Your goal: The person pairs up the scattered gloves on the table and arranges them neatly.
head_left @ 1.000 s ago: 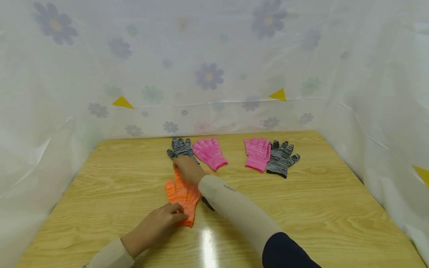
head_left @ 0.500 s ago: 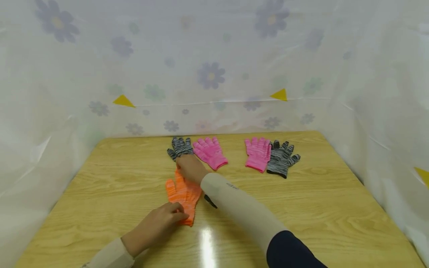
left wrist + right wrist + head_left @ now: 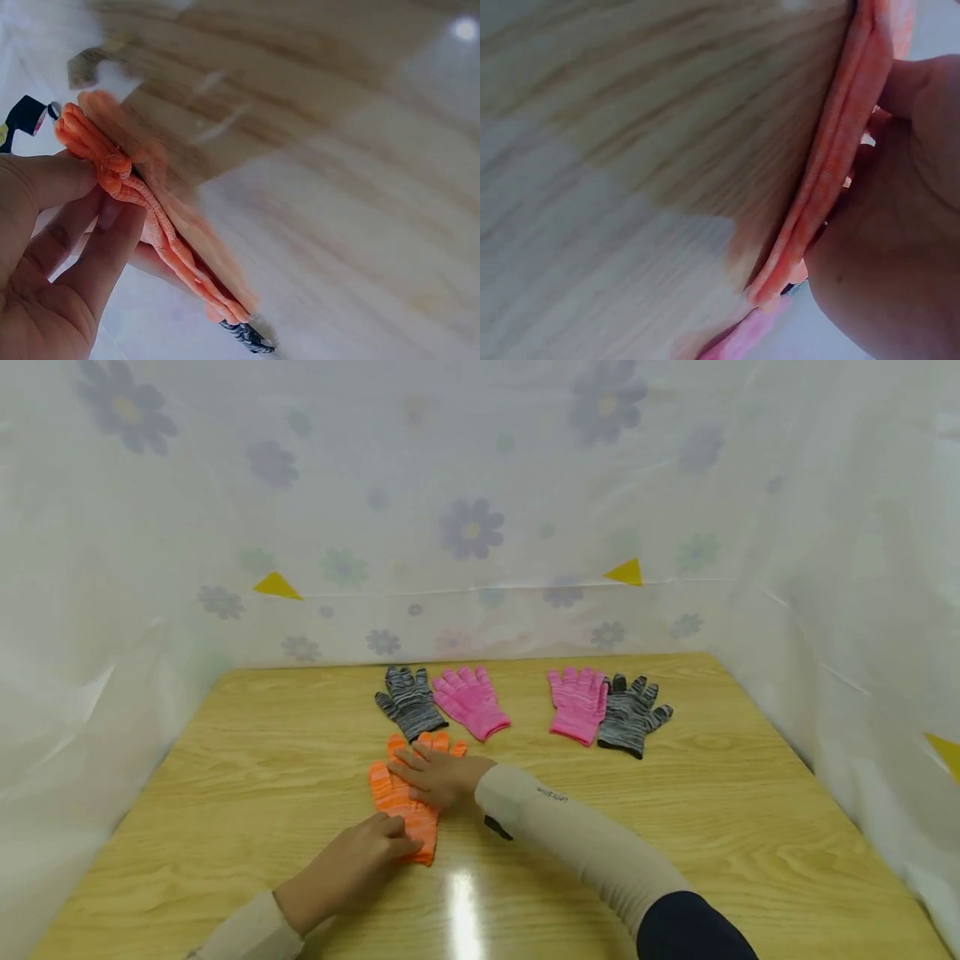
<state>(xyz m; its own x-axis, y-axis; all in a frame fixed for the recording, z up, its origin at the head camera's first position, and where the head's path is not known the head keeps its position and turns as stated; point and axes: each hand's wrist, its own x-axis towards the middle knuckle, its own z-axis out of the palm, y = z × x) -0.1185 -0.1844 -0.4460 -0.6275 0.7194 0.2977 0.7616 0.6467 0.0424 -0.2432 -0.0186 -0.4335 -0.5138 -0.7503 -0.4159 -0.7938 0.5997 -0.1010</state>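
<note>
Head view shows the right hand drawn back from the fingertip end of the orange marled knit glove; it now lies across the glove's middle, fingers extended and not gripping. That uncovers the orange fingertips, pointing up the frame, and the cuff of a grey-and-black marled knit glove just above them; whether the tips merely meet that cuff or overlap it, I cannot tell.

The left hand has stayed at the orange cuff, left of bottom centre, and in the left wrist view its thumb and fingers pinch the edge. So the hands are apart from each other, both on the orange glove, which lies on the wood-grain surface.

My reading is that the glove is being smoothed flat, with attention shifted from its fingers to its palm. Around the frame's centre, two pink marled knit gloves and a second grey-and-black glove have not moved.
</note>
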